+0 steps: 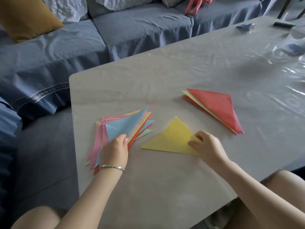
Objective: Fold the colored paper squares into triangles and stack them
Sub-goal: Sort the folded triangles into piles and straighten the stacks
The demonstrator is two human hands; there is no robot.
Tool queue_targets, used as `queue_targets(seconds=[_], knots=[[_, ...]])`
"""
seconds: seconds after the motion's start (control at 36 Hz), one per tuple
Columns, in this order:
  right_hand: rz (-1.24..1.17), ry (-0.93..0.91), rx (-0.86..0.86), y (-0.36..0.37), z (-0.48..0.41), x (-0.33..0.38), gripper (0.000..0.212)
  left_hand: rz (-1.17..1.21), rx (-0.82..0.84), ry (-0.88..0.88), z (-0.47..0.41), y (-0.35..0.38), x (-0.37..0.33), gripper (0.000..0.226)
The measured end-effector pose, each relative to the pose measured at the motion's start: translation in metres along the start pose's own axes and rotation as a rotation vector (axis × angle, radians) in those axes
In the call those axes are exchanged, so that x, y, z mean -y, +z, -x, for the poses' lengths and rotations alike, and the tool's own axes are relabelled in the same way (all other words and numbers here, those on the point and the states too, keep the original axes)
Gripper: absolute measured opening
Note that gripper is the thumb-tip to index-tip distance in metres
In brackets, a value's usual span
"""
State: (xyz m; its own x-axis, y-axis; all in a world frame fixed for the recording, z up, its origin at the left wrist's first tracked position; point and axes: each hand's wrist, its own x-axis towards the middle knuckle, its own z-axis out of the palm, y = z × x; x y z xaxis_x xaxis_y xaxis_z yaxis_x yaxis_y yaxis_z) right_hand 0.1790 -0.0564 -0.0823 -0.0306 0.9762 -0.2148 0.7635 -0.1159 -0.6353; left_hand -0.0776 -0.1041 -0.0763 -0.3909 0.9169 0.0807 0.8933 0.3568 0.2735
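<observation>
One yellow folded paper triangle [171,139], flat on grey table [165,187] between two piles; right hand [206,146] pinches its right corner. Left hand [115,149] lies on fanned mixed-colour paper pile [125,124], fingers curled, grip untellable. Advice: sharpen crease, then square edges onto red-topped triangle stack [219,106]

yellow triangle [171,139]; red-topped stack [219,106]; blue-topped pile [125,126]; grey table [165,187]

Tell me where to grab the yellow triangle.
Pinch the triangle's right corner, coming from the right, as the right hand does now. It lies flat on the table, so only a corner lifts easily, and the red stack sits to that side.
</observation>
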Motion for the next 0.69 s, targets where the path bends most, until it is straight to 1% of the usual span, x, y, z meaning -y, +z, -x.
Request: queue_targets(seconds=[0.03, 0.06, 0.11, 0.14, 0.17, 0.19, 0.22, 0.28, 0.33, 0.39, 0.47, 0.53, 0.58, 0.64, 0.69], knots=[[-0.096, 0.000, -0.029, -0.001, 0.000, -0.002, 0.011, -0.004, -0.020, 0.001, -0.001, 0.000, 0.000, 0.026], [-0.210, 0.006, -0.069, -0.002, -0.002, -0.004, 0.013, 0.015, -0.051, 0.014, 0.000, -0.002, -0.001, 0.023], [-0.414, 0.003, -0.196, -0.007, -0.007, -0.007, 0.036, 0.034, -0.116, 0.116, 0.001, -0.006, -0.007, 0.007], [-0.476, -0.020, -0.271, -0.012, -0.012, -0.008, 0.047, 0.017, -0.171, 0.187, 0.003, -0.007, -0.012, 0.009], [-0.511, -0.057, -0.344, -0.017, -0.019, -0.009, 0.053, 0.016, -0.233, 0.259, 0.004, -0.006, -0.017, 0.013], [-0.537, -0.094, -0.408, -0.022, -0.027, -0.010, 0.052, 0.026, -0.291, 0.328, 0.006, -0.006, -0.022, 0.015], [-0.554, -0.124, -0.463, -0.029, -0.036, -0.010, 0.047, 0.031, -0.338, 0.387, 0.006, -0.005, -0.027, 0.017], [-0.524, -0.138, -0.547, -0.040, -0.054, -0.014, 0.030, 0.041, -0.397, 0.462, 0.008, -0.004, -0.035, 0.022], [-0.470, -0.110, -0.619, -0.050, -0.070, -0.018, 0.020, 0.062, -0.377, 0.495, 0.010, -0.003, -0.039, 0.029], [-0.507, -0.094, -0.683, -0.060, -0.079, -0.018, 0.017, 0.088, -0.339, 0.504, 0.011, -0.002, -0.040, 0.033], [-0.613, -0.157, -0.724, -0.074, -0.084, -0.012, 0.015, 0.095, -0.304, 0.518, 0.014, 0.000, -0.040, 0.033], [-0.639, -0.259, -0.692, -0.077, -0.081, -0.005, 0.016, 0.095, -0.281, 0.522, 0.016, 0.003, -0.040, 0.032], [-0.619, -0.397, -0.618, -0.076, -0.075, 0.003, 0.017, 0.087, -0.257, 0.517, 0.016, 0.004, -0.041, 0.033], [-0.486, -0.560, -0.571, -0.072, -0.068, 0.011, 0.016, 0.048, -0.248, 0.535, 0.014, 0.006, -0.043, 0.034], [-0.275, -0.756, -0.578, -0.068, -0.064, 0.016, 0.012, 0.017, -0.240, 0.558, 0.012, 0.008, -0.045, 0.034]])
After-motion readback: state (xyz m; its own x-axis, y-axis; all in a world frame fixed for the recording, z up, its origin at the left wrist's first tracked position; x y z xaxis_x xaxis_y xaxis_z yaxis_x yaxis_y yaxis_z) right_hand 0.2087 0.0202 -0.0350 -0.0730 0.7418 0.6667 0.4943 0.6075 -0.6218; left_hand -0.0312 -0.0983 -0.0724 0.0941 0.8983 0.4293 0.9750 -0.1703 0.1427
